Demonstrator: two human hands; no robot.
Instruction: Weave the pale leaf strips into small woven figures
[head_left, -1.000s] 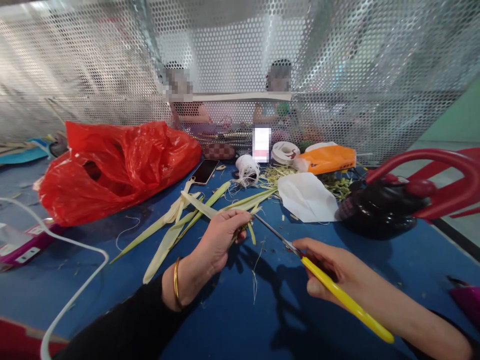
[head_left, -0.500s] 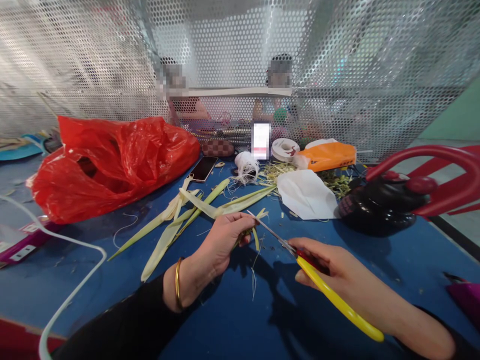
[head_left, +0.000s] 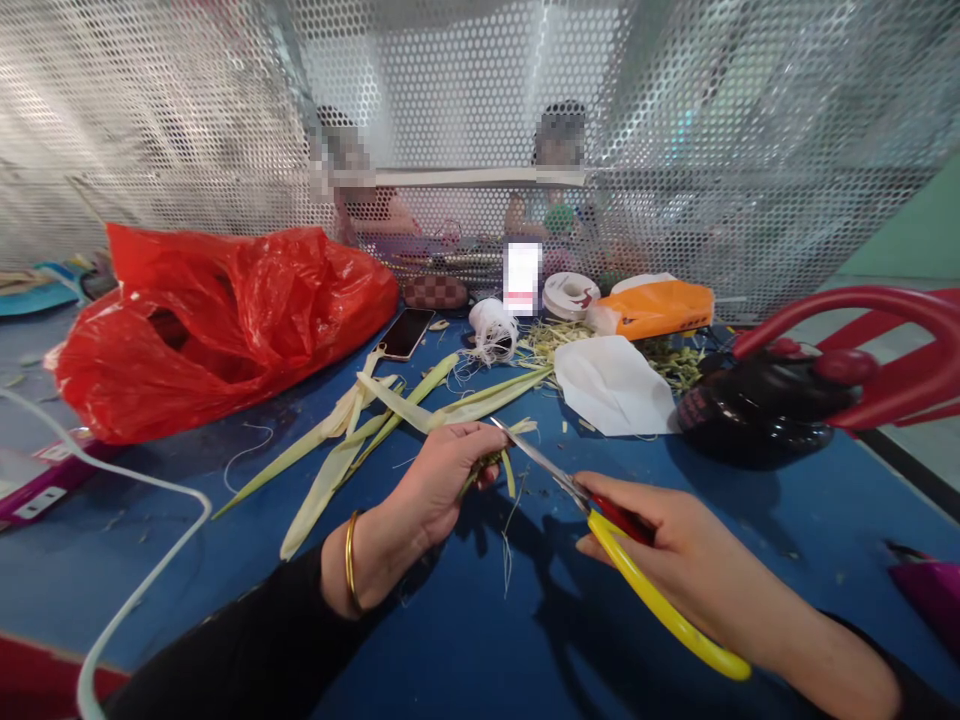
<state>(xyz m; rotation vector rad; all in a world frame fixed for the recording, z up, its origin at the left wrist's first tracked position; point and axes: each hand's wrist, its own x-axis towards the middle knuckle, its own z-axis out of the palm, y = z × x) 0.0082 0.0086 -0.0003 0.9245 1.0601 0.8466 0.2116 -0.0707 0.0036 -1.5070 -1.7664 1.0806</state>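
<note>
Since the earlier frames, the yellow-handled steel scissors [head_left: 544,468] have been advanced leftward, so that the blade tips now lie against the fingertips of the left hand [head_left: 439,480]. That hand is pinched together on a pale green, narrow leaf strip [head_left: 401,403], held just above the blue table top [head_left: 480,640]; short frayed ends [head_left: 511,476] hang beside the thumb. The right hand [head_left: 675,560] is closed around the scissor handles; whether the blades are parted cannot be told. The cut is judged to be in hand at the pinched end. More loose green leaf strips [head_left: 330,470] are noted further left, and a crumpled red plastic bag [head_left: 225,320] beyond.
</note>
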